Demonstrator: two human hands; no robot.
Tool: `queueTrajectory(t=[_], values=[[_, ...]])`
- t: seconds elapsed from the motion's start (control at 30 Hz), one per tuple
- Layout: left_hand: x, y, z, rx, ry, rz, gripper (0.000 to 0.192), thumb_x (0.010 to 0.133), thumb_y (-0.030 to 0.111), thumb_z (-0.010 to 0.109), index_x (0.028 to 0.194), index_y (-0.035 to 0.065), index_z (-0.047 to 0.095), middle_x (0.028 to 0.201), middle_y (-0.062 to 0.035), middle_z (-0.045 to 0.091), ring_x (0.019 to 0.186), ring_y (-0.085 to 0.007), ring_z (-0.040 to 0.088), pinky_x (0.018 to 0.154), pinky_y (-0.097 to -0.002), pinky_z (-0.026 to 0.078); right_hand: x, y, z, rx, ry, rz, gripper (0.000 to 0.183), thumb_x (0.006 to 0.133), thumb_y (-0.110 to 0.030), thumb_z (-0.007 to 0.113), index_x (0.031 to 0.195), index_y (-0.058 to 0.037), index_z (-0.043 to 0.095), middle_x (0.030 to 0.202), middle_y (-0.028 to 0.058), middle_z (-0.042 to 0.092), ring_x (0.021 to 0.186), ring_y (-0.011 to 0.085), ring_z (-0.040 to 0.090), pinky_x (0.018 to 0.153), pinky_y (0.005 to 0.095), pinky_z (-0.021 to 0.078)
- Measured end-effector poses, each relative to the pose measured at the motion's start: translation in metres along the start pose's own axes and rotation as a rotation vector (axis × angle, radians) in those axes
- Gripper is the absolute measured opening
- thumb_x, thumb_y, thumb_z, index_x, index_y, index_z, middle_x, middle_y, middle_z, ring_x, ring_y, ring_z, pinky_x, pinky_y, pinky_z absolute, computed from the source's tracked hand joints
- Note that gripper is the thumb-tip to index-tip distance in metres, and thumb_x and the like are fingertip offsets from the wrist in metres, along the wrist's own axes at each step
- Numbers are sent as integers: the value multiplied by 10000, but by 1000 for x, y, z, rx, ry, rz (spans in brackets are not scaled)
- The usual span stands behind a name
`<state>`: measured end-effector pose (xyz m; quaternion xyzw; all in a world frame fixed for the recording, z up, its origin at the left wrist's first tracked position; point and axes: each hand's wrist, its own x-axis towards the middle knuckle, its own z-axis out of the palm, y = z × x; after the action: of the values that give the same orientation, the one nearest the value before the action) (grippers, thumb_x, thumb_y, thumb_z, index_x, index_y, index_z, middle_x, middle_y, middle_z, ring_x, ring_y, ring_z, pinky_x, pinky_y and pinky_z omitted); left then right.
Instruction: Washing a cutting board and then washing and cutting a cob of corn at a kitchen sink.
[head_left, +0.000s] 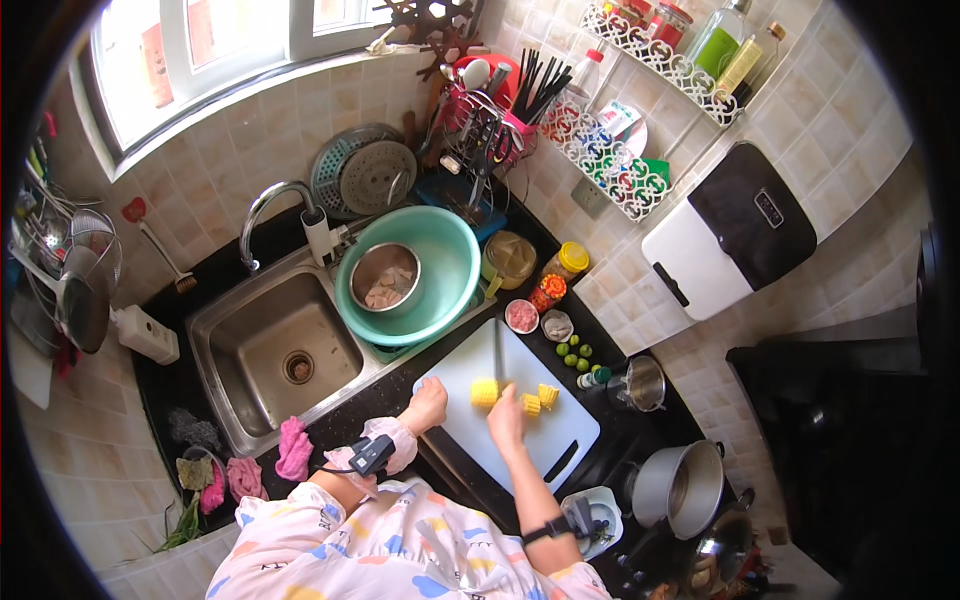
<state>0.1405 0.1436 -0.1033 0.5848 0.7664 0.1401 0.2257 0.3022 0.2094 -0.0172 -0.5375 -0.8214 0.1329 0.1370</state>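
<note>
On a white cutting board (469, 450) lie a larger piece of corn on the cob (484, 392) and smaller corn pieces (548, 395). My right hand (508, 416) is closed on the handle of a kitchen knife (498, 352); its blade points away from me, just right of the larger piece. My left hand (427, 405) is at the board's left edge, apart from the corn, with fingers curled; whether it grips the edge cannot be told.
Left of the board is a steel sink (277, 352). A green basin (457, 285) holds a steel bowl (385, 259) with meat pieces. Jars, limes (583, 364) and a small bowl of minced meat (522, 316) stand behind the board. A pot (652, 487) stands at right.
</note>
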Motion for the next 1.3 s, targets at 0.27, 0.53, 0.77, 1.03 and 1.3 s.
queueTrajectory(t=[0.27, 0.53, 0.77, 1.03, 1.3], values=[[-6, 47, -12, -2, -102, 129, 448, 649, -11, 616, 1018, -206, 456, 963, -297, 485, 814, -409, 600, 709, -387, 557, 8, -8, -1, 58, -174, 91, 322, 803, 11, 491, 1115, 79, 447, 785, 295, 619, 755, 433, 625, 658, 499, 494], [28, 41, 25, -23, 32, 129, 493, 682, 5, 624, 1072, -181, 386, 949, -301, 474, 784, -405, 613, 661, -394, 561, -1, 0, 7, 90, -180, 132, 278, 839, -36, 487, 1096, 64, 445, 840, 303, 602, 818, 468, 600, 716, 532, 480], [45, 59, 66, 95, 327, 241, 479, 730, 43, 638, 1093, -138, 383, 975, -255, 488, 740, -407, 620, 606, -408, 556, 6, 42, 37, 217, -5, -102, 303, 849, -74, 503, 1125, 36, 439, 822, 275, 622, 770, 454, 607, 698, 504, 494], [29, 58, 28, -227, 83, 190, 426, 688, -35, 618, 1039, -105, 389, 930, -272, 501, 719, -439, 599, 626, -439, 541, -8, 120, 69, 547, -129, 88, 158, 892, -90, 522, 997, -14, 430, 608, 79, 494, 380, 163, 465, 345, 323, 378], [32, 54, 35, -217, 97, 139, 446, 667, -35, 624, 1040, -84, 384, 957, -282, 469, 782, -466, 579, 649, -461, 535, -16, 72, 38, 318, 202, -45, 229, 873, -107, 541, 1034, 28, 448, 805, 238, 611, 730, 420, 619, 637, 471, 490]])
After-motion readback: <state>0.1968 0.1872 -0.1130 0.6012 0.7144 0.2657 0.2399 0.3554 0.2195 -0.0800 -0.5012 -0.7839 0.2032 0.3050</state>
